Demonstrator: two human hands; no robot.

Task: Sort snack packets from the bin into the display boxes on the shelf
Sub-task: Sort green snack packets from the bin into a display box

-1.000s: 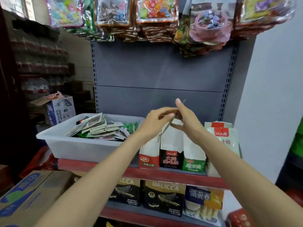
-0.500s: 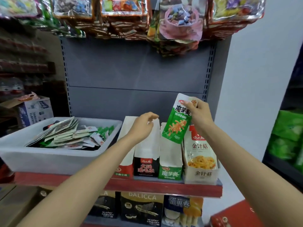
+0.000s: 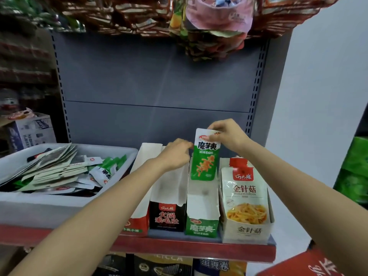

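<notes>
The green konjac snack packet (image 3: 204,156), pinched at its top seal by the right hand (image 3: 229,136) above the matching green display box (image 3: 202,212), looks light, limp and slick, so that stiff seal seems the surest hold, while the left hand (image 3: 175,154), fingers loosely curled, touches the box's rim.

I see soft, even, rather dim light with only faint shadows and no harsh glare. The wide lens bends the shelf uprights (image 3: 256,92) outward, and the far-left background and hanging bags (image 3: 209,26) smear with blur.
</notes>
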